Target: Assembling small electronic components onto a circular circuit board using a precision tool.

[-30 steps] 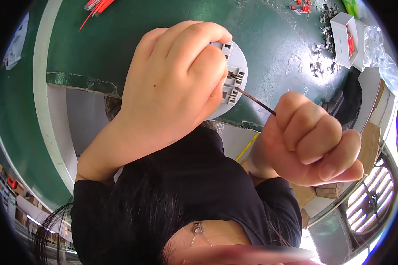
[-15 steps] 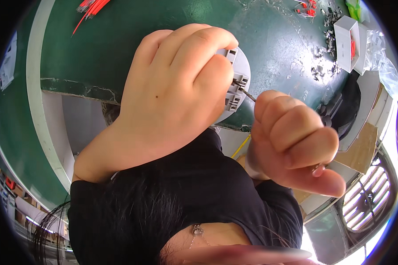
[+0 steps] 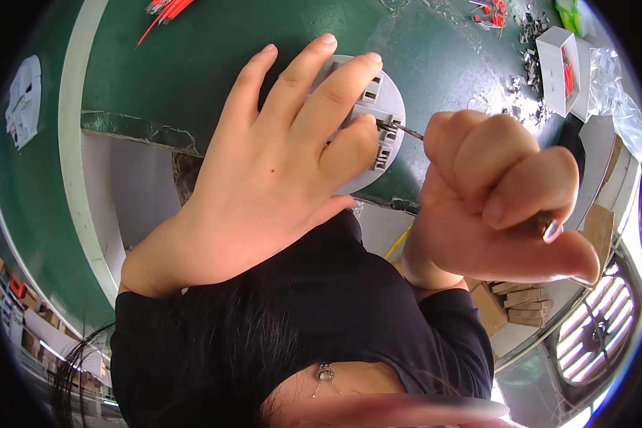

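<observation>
A round grey plastic disc [image 3: 389, 100] with raised slotted holders lies at the near edge of the green worktop. My left hand [image 3: 285, 143] spreads over its left part, fingers stretched out and apart, the index finger reaching toward the upper slots. Closed in a fist, my right hand [image 3: 499, 185] grips a tool with a thin dark metal shaft [image 3: 411, 132]. The tip meets a holder near the disc's right side, close to my left thumb. A shiny end of the tool shows at the fist's lower right; most of its handle is hidden.
Red wires [image 3: 170, 11] lie at the far left of the worktop [image 3: 192, 78]. Small dark metal pieces [image 3: 531, 64] are scattered at the far right, beside a white box [image 3: 555, 68] with red items and clear plastic bags [image 3: 610, 93]. Cardboard pieces [image 3: 528, 303] are stacked below right.
My left fingers have straightened and spread from a curled hold, uncovering more of the disc. My right fist has shifted right and slightly up with the tool.
</observation>
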Available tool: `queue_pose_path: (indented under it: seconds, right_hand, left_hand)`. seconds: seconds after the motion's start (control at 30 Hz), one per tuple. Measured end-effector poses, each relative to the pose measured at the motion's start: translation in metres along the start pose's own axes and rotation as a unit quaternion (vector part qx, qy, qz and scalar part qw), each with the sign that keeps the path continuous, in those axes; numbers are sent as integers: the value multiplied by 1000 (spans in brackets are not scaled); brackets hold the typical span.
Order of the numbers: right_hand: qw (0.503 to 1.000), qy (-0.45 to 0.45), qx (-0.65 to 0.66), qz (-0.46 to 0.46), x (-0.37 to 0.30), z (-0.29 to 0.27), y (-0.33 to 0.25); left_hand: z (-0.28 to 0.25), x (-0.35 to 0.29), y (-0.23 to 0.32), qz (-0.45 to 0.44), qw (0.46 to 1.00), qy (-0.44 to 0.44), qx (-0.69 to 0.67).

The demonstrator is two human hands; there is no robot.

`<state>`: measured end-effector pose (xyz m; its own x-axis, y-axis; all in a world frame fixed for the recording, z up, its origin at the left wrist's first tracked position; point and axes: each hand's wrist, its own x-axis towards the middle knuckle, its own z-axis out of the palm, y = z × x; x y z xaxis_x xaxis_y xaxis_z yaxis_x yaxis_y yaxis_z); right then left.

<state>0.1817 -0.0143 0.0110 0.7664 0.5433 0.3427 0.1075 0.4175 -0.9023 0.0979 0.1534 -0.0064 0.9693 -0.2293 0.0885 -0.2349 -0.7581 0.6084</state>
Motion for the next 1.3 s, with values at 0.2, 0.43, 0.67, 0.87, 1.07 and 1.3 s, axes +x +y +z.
queue_pose_path:
  seconds: [0.2,0.43,0.67,0.87,1.07,1.3]
  right_hand:
    - [997,79,-6,-26,-5,10,1]
    - [985,103,-118,79,4,13,1]
    - [976,95,64,-184,-12,-4,-33]
    - [987,127,97,-24,-28,-33,-41]
    - [995,59,-43,-71,-33,-38,-44]
    - [742,324,-568,147,-49,-83,-80]
  left_hand:
    - [7,-4,-1,12,999,23,-26]
    - [6,-1,-5,30,999,29,-13]
    - [-41,-51,-37,-52,976,190,-91]
    - [-97,-248,-109,-579,734,318,159]
    - [-115,-166,-153,-452,814,217,293]
    - [-80,-29,-81,-49,983,170,-54]
